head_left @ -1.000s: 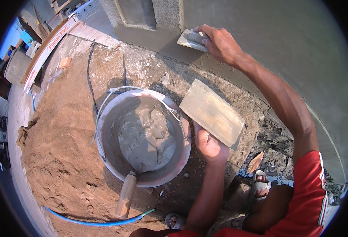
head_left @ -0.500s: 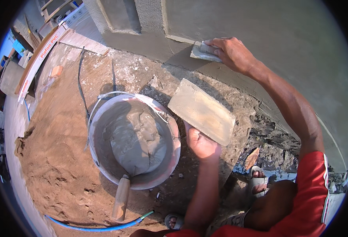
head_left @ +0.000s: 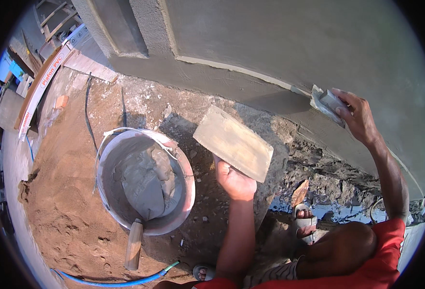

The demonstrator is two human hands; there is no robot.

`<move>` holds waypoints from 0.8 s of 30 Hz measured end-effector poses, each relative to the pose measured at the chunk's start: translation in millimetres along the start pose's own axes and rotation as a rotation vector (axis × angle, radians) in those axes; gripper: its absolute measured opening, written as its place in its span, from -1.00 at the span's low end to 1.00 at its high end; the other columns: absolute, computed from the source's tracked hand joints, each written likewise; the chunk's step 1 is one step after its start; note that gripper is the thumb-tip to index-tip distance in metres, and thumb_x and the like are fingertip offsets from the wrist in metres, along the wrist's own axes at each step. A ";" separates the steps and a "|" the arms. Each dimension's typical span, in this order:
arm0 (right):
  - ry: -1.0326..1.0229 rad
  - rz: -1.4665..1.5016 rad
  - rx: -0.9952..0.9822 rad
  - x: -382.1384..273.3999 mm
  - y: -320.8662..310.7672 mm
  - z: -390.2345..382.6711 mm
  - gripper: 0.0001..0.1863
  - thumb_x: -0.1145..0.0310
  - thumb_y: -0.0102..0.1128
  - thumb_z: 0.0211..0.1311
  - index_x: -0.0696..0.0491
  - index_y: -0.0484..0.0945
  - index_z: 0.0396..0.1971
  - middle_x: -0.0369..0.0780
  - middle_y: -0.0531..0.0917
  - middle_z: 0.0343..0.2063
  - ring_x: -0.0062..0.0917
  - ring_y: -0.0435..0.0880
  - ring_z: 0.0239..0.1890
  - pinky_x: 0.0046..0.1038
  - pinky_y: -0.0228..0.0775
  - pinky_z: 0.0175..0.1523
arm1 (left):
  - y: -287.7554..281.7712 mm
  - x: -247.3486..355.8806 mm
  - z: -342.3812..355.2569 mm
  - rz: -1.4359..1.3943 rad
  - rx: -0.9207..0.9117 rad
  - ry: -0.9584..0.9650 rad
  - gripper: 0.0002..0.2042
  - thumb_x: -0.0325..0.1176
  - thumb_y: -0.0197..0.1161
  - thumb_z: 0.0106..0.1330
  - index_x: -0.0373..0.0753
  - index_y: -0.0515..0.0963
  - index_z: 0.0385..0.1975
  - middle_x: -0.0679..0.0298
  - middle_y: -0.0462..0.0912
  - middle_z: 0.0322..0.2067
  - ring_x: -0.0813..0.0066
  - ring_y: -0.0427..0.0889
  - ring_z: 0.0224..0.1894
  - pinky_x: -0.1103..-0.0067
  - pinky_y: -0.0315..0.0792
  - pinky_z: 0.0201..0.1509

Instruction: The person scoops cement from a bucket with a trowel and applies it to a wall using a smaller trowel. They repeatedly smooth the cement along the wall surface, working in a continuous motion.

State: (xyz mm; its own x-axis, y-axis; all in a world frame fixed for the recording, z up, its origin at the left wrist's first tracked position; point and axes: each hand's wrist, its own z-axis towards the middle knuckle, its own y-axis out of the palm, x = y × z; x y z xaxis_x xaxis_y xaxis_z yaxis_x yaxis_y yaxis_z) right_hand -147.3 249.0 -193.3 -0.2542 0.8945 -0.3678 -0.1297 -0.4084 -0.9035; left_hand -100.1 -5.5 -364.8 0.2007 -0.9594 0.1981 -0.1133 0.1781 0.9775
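Observation:
My left hand (head_left: 234, 180) grips the underside of a flat rectangular mortar board (head_left: 233, 142), beside a bucket (head_left: 106, 192) of wet grey mortar (head_left: 147, 180). A wooden tool handle (head_left: 133, 245) sticks out over the bucket's near rim. My right hand (head_left: 359, 123) is closed on a small trowel (head_left: 324, 103) held against the lower band of the grey plastered wall (head_left: 280, 43), at the right end of a pale raised edge (head_left: 236, 67).
Brown sand (head_left: 65, 212) lies left of the bucket, with a blue hose (head_left: 111, 282) in front. A long carton (head_left: 43, 84) and a brick (head_left: 61, 101) are at upper left. A muddy puddle (head_left: 337, 209) and dried leaf (head_left: 300, 191) lie below the wall, near my feet.
My right hand has slid the trowel rightward and down along the wall's lower edge. The view has shifted, with the bucket and board now further left and more of the wall showing.

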 end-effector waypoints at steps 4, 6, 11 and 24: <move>-0.309 -0.024 -0.069 -54.5 20.1 48.4 -0.64 0.58 0.06 0.20 0.16 0.52 0.03 -0.12 0.66 -0.22 -0.30 0.62 -0.16 -0.25 0.50 -0.04 | -2.7 6.9 -10.0 0.012 0.060 0.031 -0.40 -0.36 -0.08 0.15 -0.24 0.17 0.29 0.11 0.37 0.16 0.24 0.41 0.19 0.29 0.32 0.27; -0.594 -0.126 -0.093 -105.1 53.4 86.7 -0.64 0.58 0.07 0.20 0.16 0.53 0.02 -0.14 0.65 -0.25 -0.32 0.60 -0.18 -0.29 0.49 -0.02 | -3.0 36.8 -27.8 0.120 0.121 0.137 -0.39 -0.35 -0.07 0.12 -0.26 0.18 0.27 0.10 0.37 0.13 0.24 0.42 0.17 0.31 0.32 0.25; -0.956 -0.414 0.129 -143.1 115.1 191.0 -0.64 0.46 0.22 0.11 0.02 0.60 -0.03 -0.23 0.67 -0.22 -0.43 0.59 -0.20 -0.40 0.51 0.06 | 2.7 30.1 -50.0 0.161 0.169 0.209 -0.43 -0.31 -0.02 0.07 -0.29 0.24 0.18 0.11 0.41 0.04 0.26 0.46 0.10 0.36 0.35 0.18; -1.197 -0.534 -0.283 -173.5 165.4 258.1 -0.88 0.25 0.19 -0.12 -0.04 0.59 -0.59 -0.23 0.68 -0.46 -0.24 0.65 -0.35 -0.26 0.45 -0.15 | -8.4 36.4 -93.5 0.200 0.308 0.316 -0.38 -0.42 -0.07 0.09 -0.35 0.14 0.26 0.11 0.41 0.10 0.31 0.44 0.14 0.40 0.30 0.24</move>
State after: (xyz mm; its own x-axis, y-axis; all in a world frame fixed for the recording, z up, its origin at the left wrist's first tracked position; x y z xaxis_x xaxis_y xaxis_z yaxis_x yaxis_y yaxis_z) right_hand -371.9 -20.7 -222.2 -0.9306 0.1634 0.3276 -0.3107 0.1203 -0.9428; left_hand -0.9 -21.5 -359.0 0.4264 -0.7909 0.4390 -0.4527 0.2336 0.8605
